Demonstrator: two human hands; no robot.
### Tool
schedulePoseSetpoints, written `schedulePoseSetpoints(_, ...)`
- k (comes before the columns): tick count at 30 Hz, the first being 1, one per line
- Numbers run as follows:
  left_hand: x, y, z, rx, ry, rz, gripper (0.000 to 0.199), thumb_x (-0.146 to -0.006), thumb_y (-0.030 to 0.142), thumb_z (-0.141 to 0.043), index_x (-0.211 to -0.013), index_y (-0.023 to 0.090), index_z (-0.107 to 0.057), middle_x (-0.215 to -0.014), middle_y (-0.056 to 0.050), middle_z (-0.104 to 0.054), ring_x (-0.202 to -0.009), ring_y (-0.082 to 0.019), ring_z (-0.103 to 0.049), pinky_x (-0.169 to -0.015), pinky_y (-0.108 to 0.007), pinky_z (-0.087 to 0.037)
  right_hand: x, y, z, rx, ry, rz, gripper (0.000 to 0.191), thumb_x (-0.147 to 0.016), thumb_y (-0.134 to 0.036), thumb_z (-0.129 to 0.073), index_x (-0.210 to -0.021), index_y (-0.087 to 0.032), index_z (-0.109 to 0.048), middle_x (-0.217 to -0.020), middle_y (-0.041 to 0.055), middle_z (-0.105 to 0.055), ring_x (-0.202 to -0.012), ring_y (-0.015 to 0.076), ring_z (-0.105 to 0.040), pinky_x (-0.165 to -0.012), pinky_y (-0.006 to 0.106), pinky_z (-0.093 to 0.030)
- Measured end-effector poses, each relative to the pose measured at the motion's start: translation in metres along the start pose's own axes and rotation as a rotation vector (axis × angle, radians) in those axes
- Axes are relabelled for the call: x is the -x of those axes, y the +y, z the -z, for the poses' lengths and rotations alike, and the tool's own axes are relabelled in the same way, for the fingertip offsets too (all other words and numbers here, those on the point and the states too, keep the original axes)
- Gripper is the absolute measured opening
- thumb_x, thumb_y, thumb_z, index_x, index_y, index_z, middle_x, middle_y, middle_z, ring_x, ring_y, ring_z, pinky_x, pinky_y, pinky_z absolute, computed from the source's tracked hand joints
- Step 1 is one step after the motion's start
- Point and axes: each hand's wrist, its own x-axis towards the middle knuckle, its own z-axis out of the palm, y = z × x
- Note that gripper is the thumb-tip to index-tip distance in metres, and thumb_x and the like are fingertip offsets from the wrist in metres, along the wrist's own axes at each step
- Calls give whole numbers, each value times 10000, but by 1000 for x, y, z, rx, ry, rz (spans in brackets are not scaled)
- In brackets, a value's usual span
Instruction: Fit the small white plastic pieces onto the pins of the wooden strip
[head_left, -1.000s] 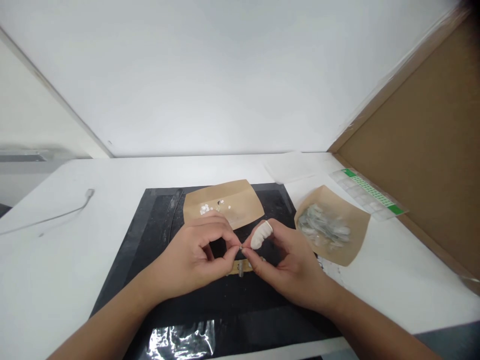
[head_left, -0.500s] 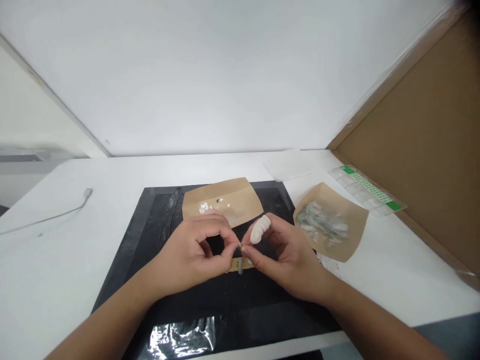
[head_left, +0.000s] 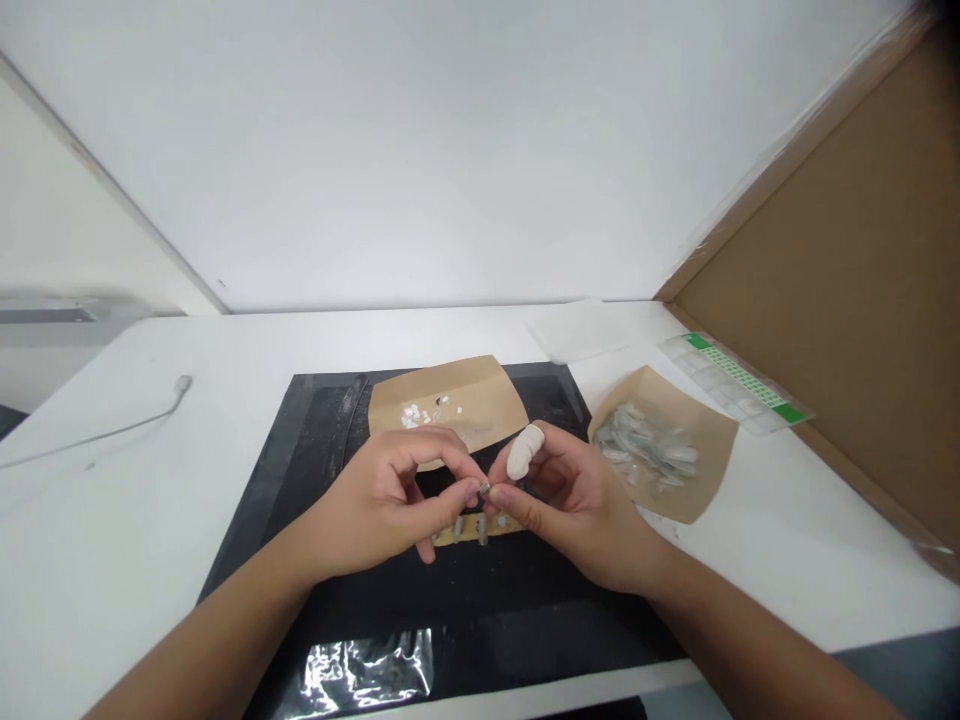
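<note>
My left hand (head_left: 397,495) and my right hand (head_left: 574,505) meet over the black mat (head_left: 525,625). Thumb and forefinger of each are pinched on one tiny greyish piece (head_left: 483,489); its kind is too small to make out. A white finger cot (head_left: 524,452) covers one finger of my right hand. Just below the fingertips lies a narrow tan strip (head_left: 469,530) bearing small clear, tube-like pieces (head_left: 483,532), partly hidden by my hands. Behind my left hand, brown paper (head_left: 480,385) holds scattered small white bits (head_left: 411,415).
Right of the mat, another brown paper (head_left: 709,455) carries a heap of clear greyish pieces (head_left: 645,440). Beyond it lies a clear plastic case with a green label (head_left: 742,378) beside a cardboard wall (head_left: 840,270). A grey cable (head_left: 142,428) lies at left. Shiny clear plastic (head_left: 367,668) rests on the mat's front.
Both pinches have shifted slightly up and right with the tiny piece. More of the tan strip and its tube-like pieces now shows beneath, and a lower left finger has extended downward.
</note>
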Motion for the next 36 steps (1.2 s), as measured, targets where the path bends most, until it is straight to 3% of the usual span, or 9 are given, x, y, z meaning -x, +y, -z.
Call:
schedulePoseSetpoints(8,2,0,4,19,-42,20,191,-954,287,-722,-1063,140,-776,-1023,-100,-683,-697,-159,-722,-432,-207,-644,0,-1,0,-61,-5,-7,217,-926,-246,-791,-906,-216,-577,-933,9,-716,-829,141,-726,-740,265,-597)
schedulePoseSetpoints(19,0,-1,6,4,-41,-91,152,-950,236,-739,-1075,186,-810,-1031,-97,-702,-771,-181,-733,-429,-206,-647,0,0,-1,-52,30,13,205,-926,-224,-790,-892,-216,-588,-921,11,-738,-831,132,-717,-744,248,-581)
schedulePoseSetpoints(22,0,-5,4,-54,2,-189,170,-927,194,-761,-1085,203,-822,-1001,-103,-713,-900,-228,-745,-416,-178,-626,1,-1,-2,-31,60,29,195,-931,-225,-786,-895,-211,-594,-926,16,-748,-844,136,-725,-768,256,-586)
schedulePoseSetpoints(25,-3,-6,2,-178,92,-380,171,-906,128,-772,-1057,188,-825,-952,-96,-714,-910,-215,-742,-432,-156,-598,2,0,-3,-9,96,50,197,-930,-231,-785,-880,-211,-595,-921,17,-747,-834,138,-723,-765,262,-590)
schedulePoseSetpoints(29,-8,-4,1,-475,165,-687,128,-885,41,-777,-947,153,-787,-865,-59,-720,-916,-197,-704,-785,-346,-656,2,1,-4,46,133,68,156,-937,-242,-773,-889,-208,-627,-909,17,-734,-826,146,-717,-761,275,-593)
schedulePoseSetpoints(31,-9,-2,1,-604,173,-749,122,-879,23,-777,-895,141,-749,-866,-53,-715,-931,-196,-675,-873,-401,-621,2,1,-4,88,145,79,129,-939,-236,-766,-897,-206,-647,-894,17,-729,-817,148,-711,-748,273,-586)
schedulePoseSetpoints(36,-5,-4,-2,-804,184,-785,151,-885,11,-768,-866,132,-680,-891,-48,-698,-984,-192,-625,-885,-369,-597,2,4,-5,171,161,112,104,-945,-212,-747,-894,-211,-655,-895,11,-731,-810,146,-705,-741,274,-571)
